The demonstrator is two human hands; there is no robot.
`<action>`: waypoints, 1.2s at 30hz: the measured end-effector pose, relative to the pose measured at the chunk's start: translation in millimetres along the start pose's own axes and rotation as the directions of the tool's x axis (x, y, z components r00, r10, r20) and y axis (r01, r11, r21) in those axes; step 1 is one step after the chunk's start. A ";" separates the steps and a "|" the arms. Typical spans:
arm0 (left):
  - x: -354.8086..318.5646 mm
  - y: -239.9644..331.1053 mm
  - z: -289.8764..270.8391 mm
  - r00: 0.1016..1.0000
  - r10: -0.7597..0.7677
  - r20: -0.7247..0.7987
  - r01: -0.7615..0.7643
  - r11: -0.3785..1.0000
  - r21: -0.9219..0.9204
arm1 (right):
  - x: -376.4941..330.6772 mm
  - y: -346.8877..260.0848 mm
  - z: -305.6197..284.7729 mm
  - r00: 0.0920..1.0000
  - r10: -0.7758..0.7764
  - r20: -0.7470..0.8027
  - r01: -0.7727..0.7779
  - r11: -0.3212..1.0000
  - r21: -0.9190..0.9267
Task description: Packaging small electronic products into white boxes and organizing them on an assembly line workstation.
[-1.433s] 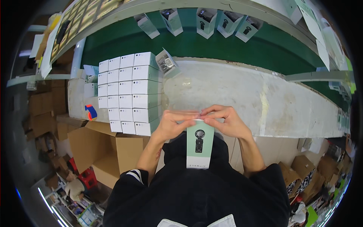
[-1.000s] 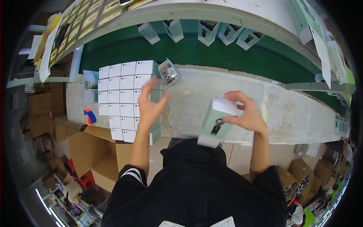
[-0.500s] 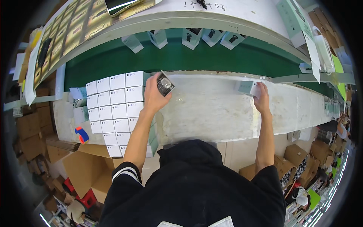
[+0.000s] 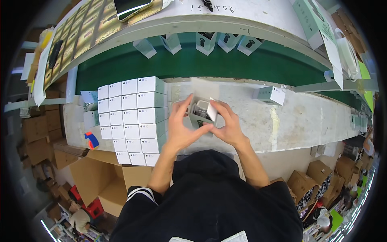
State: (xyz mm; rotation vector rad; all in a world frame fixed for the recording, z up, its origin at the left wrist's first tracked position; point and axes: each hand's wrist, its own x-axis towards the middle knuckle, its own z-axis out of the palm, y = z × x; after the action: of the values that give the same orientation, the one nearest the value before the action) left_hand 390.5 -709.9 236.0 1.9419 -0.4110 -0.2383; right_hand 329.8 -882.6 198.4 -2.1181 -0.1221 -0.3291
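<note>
In the head view, we look down on two bare hands working over a pale bench (image 4: 242,117). An open box (image 4: 197,122), pale green and slightly blurred, is between them near the front of the bench, its opening turned up toward us and something clear and dark showing inside. The left hand (image 4: 180,127) is clamped on the box's left side, fingers curved at the far edge and thumb across the front. The right hand (image 4: 229,127) grips the other side, its fingers against a raised white flap (image 4: 212,111); the two thumbs nearly meet at the front wall. To the right, well apart from the hands, a closed box (image 4: 270,95) lies with its white end facing right. Left of the hands, we find a block of boxes (image 4: 131,115) in rows, white ends toward us. Beyond its left side is a small blue and orange item (image 4: 92,140), its kind unclear; below, a brown carton (image 4: 96,183) gapes open. Behind the bench, five boxes (image 4: 205,42) stand spaced along a green surface (image 4: 121,66). Above them runs a shelf (image 4: 262,24) bearing a phone (image 4: 131,8) and a black pen (image 4: 208,5).
</note>
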 end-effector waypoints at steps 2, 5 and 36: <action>-3.6 -1.1 -10.8 0.995 0.030 0.097 -0.032 0.999 0.015 | -0.5 -10.0 -9.2 0.999 0.045 -0.024 -0.041 0.989 0.145; -12.5 -10.6 -7.3 0.975 0.040 0.217 0.033 0.946 -0.322 | -15.8 -27.7 -18.3 0.958 0.248 0.148 -0.283 0.903 0.323; -31.8 -4.0 -29.8 0.913 0.097 0.396 0.019 0.960 -0.279 | -9.5 -56.8 -42.0 0.872 0.289 0.394 -0.444 0.805 0.392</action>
State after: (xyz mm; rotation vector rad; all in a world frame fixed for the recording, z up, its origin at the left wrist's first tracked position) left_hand 372.4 -670.7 243.3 1.6001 -0.6524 -0.6478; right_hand 300.7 -886.8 263.3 -1.6360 0.0317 0.2648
